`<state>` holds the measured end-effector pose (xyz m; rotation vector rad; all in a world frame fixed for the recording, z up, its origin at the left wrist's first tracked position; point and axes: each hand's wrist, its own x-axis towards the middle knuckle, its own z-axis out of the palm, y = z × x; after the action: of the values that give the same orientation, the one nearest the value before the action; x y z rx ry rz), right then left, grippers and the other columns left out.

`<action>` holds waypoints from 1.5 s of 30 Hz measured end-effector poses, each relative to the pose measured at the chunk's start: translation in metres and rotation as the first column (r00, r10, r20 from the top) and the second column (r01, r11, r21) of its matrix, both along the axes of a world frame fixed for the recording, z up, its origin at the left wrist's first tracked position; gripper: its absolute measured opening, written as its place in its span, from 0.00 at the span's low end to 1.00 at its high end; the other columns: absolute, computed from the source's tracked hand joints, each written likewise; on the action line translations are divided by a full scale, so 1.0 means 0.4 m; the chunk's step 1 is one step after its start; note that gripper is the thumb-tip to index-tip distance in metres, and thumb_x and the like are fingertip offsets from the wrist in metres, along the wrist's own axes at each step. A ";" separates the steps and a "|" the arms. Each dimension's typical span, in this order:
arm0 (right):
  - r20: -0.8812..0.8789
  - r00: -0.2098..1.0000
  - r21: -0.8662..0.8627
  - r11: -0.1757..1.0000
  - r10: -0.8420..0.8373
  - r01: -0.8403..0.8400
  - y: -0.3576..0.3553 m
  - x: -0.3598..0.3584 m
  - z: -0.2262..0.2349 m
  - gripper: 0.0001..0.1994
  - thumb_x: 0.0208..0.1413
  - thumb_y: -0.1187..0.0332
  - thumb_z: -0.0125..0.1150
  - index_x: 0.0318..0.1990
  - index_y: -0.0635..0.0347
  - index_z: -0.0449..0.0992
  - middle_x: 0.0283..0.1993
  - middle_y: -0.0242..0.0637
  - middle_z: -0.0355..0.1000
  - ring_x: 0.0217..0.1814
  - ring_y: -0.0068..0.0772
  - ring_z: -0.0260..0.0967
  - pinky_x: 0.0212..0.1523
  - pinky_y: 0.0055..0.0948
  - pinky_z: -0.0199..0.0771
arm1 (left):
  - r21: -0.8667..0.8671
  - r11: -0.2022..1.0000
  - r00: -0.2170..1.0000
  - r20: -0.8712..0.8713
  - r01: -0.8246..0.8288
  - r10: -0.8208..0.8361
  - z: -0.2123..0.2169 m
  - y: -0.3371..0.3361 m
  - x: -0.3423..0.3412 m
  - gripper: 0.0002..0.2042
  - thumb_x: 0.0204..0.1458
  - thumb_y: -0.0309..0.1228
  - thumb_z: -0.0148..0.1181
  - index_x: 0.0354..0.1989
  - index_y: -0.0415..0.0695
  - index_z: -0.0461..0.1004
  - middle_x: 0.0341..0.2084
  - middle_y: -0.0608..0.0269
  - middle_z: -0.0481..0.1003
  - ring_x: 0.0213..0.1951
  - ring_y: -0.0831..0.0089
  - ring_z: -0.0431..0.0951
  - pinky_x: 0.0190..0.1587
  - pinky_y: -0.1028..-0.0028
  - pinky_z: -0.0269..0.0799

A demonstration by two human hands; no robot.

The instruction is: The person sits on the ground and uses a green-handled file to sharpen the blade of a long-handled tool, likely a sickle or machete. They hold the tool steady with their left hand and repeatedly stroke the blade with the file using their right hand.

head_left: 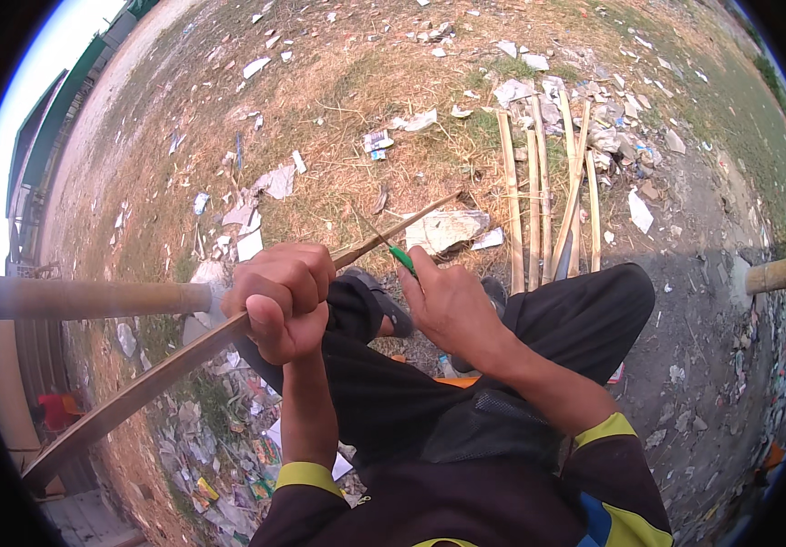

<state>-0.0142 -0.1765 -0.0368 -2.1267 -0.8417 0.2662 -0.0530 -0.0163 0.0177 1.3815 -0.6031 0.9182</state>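
Observation:
My left hand is wrapped round a long, split bamboo strip. The strip slants from the lower left up past my knees to a thinner far end. My right hand is closed on the green handle of a small knife. Its narrow blade points up and left and crosses the strip just beyond my left fist; whether it cuts into the wood I cannot tell. Beyond my right knee lie several pale bamboo strips, roughly side by side, one slanting over the others.
A round bamboo pole juts in from the left, and another pole end shows at the right edge. A flat stone-like slab lies past my feet. Paper and plastic scraps litter the dry grass. A green-edged building stands far left.

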 end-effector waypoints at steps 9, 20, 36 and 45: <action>0.030 0.996 -0.078 0.993 -0.090 0.092 0.025 0.024 -0.108 0.10 0.59 0.64 0.50 0.38 0.62 0.65 0.16 0.55 0.66 0.21 0.60 0.68 0.22 0.52 0.66 | -0.035 0.999 0.999 -0.030 0.014 -0.015 -0.008 0.036 -0.019 0.20 0.65 0.40 0.34 0.18 0.50 0.51 0.06 0.74 0.47 0.09 0.81 0.43 0.13 0.76 0.43; 0.090 0.986 -0.170 0.973 -0.142 0.156 0.019 0.090 -0.203 0.10 0.60 0.64 0.49 0.36 0.63 0.65 0.14 0.52 0.67 0.22 0.57 0.70 0.22 0.49 0.70 | -0.038 0.998 0.998 -0.043 0.053 -0.055 0.004 0.035 -0.005 0.20 0.65 0.41 0.34 0.18 0.51 0.51 0.06 0.74 0.47 0.10 0.81 0.42 0.15 0.76 0.41; -0.021 0.991 -0.031 0.991 -0.133 0.132 0.056 0.116 -0.227 0.11 0.60 0.62 0.46 0.38 0.63 0.64 0.19 0.57 0.69 0.25 0.61 0.71 0.25 0.51 0.72 | -0.080 0.997 0.998 -0.060 0.019 -0.024 0.009 0.032 0.021 0.19 0.65 0.41 0.33 0.19 0.51 0.51 0.07 0.74 0.47 0.11 0.81 0.43 0.16 0.75 0.42; -0.087 0.989 -0.040 0.992 -0.121 0.117 0.050 0.118 -0.233 0.11 0.60 0.62 0.46 0.38 0.61 0.65 0.18 0.57 0.68 0.25 0.63 0.69 0.29 0.52 0.69 | -0.077 0.995 0.996 -0.055 0.069 -0.073 0.007 0.066 0.012 0.20 0.65 0.40 0.34 0.18 0.51 0.51 0.07 0.74 0.47 0.10 0.81 0.43 0.15 0.75 0.42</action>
<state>0.0328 -0.1566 -0.1299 -2.1716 -0.6602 0.3132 -0.0481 0.0102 0.0207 1.3067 -0.5647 0.8331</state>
